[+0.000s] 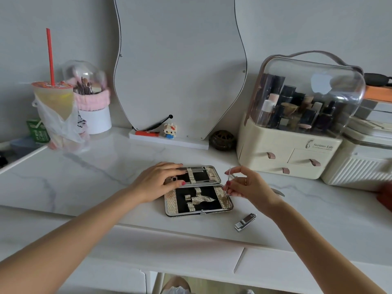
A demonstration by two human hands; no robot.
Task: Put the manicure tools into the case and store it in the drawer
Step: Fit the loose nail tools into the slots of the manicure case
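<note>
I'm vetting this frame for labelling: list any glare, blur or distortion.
Head view: soft, even daylight with faint shadows; bright glare on the clear organizer dome; wide-angle bending curves the tabletop edge; a blurred red shape sits at the right border; the thin tool in the right hand looks faint.

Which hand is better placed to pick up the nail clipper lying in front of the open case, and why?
Probably the right hand: the nail clipper lies on its side of the manicure case, but it must first seat the thin tool it pinches. The left hand rests on the case's far half.
</note>
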